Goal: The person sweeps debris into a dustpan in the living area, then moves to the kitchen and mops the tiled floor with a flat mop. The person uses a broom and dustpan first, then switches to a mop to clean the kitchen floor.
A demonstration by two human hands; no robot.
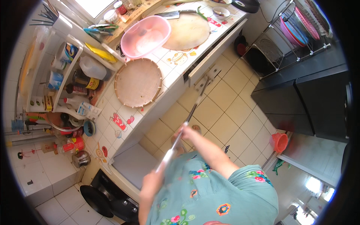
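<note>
A long-handled flat mop (191,111) slants across the view, its blurred head (208,77) on the tiled floor beside the counter's base. My right hand (184,132) is closed round the middle of the metal pole. Lower down in the picture, my left hand (153,178), somewhat blurred, grips the white end part of the pole near my body. One foot shows partly beyond my right hand, on the floor; the other is mostly behind the pole and hand.
Left of the pole, the white tiled counter (135,121) holds a round woven tray (138,83), a pink basin (146,36), a round board (187,32) and a cleaver (175,13). A drawer front (218,52) juts out. At right stand a wire rack, dark refrigerator (301,104) and red basket (279,142).
</note>
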